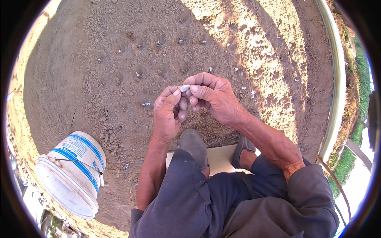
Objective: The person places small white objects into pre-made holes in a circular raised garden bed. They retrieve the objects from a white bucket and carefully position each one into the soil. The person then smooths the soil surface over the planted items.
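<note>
A small pale garlic clove is pinched at both ends, held above the soil in front of my knees. My left hand grips its left end between thumb and forefinger, the other fingers curled below. From the right, my right hand has thumb and forefinger on the other end, with its remaining fingers bent under the palm. Below and beyond lies the brown crumbly soil, dotted with small pits and whitish bits, too small to make out clearly.
On the left a white bucket with blue bands stands on the soil, its lid on and its wire handle down. A pale board lies under my shoes. A light curved edging borders the plot at right, grass beyond.
</note>
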A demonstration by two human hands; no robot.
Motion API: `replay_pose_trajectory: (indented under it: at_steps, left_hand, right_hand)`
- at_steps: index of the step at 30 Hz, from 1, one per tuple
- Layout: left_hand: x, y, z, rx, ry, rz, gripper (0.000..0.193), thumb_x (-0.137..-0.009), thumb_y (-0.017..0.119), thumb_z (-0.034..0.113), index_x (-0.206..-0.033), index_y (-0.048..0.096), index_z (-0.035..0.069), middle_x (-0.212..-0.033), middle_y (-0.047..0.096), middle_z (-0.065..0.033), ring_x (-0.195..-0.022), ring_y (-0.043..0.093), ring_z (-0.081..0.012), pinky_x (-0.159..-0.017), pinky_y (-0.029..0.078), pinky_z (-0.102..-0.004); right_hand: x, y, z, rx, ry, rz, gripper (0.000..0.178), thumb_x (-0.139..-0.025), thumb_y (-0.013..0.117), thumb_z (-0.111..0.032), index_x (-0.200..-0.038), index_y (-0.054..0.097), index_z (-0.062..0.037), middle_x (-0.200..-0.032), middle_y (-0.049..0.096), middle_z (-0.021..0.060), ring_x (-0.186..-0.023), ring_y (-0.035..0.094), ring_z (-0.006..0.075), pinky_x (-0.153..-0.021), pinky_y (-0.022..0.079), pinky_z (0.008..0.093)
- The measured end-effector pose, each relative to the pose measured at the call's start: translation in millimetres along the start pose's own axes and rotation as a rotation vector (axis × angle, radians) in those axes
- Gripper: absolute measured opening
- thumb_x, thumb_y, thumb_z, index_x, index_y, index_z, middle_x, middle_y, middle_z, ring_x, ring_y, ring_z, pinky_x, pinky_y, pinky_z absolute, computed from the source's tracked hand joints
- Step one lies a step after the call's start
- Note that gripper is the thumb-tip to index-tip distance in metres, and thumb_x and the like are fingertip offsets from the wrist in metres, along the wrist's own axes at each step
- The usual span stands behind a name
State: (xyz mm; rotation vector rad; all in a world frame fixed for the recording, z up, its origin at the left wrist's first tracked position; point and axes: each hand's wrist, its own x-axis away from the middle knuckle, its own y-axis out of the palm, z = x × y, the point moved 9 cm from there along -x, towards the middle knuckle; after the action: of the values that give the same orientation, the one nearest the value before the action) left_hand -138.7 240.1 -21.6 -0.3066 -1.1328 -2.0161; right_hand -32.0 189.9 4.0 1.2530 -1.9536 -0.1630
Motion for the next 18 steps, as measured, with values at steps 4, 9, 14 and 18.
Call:
replay_pose_trajectory:
  at_steps: [4, 9, 14, 18]
  left_hand:
    - [0, -2, -7, 0.145, -0.042, -0.068, 0.020, -0.097, 0.054, 0.021, -0.099, 0.060, 0.002, -0.070, 0.054, -0.0015, -0.048, 0.043, -0.0062, -0.041, 0.033, -0.0185]
    - [-1, -5, -16, 0.234, -0.042, -0.090, 0.020, -0.097, 0.055, 0.021, -0.100, 0.059, 0.001, -0.070, 0.055, -0.0019, -0.048, 0.043, -0.0067, -0.041, 0.034, -0.0188]
    - [1, -1, -15, 0.210, -0.051, -0.085, 0.020, -0.097, 0.055, 0.020, -0.099, 0.059, 0.001, -0.069, 0.055, -0.0024, -0.048, 0.044, -0.0073, -0.041, 0.034, -0.0190]
    - [1, -2, -17, 0.212, -0.057, -0.083, 0.020, -0.097, 0.054, 0.020, -0.099, 0.059, 0.001, -0.069, 0.055, -0.0025, -0.047, 0.044, -0.0075, -0.041, 0.034, -0.0192]
  right_hand:
    - [4, 4, -1, 0.029, -0.003, -0.046, 0.020, -0.097, 0.057, -0.009, -0.111, 0.062, 0.0039, -0.083, 0.065, 0.0056, -0.073, 0.063, 0.0088, -0.064, 0.055, 0.0229]
    - [7, 6, -5, 0.097, -0.007, -0.054, 0.020, -0.096, 0.057, -0.008, -0.110, 0.062, 0.0046, -0.084, 0.066, 0.0067, -0.074, 0.065, 0.0105, -0.064, 0.056, 0.0237]
    - [6, 3, -6, 0.106, 0.011, -0.041, 0.020, -0.094, 0.057, -0.007, -0.108, 0.063, 0.0059, -0.082, 0.067, 0.0082, -0.073, 0.067, 0.0123, -0.063, 0.058, 0.0246]
    - [6, 2, -4, 0.106, 0.023, -0.030, 0.021, -0.092, 0.057, -0.005, -0.108, 0.062, 0.0071, -0.082, 0.067, 0.0093, -0.073, 0.068, 0.0132, -0.063, 0.059, 0.0252]
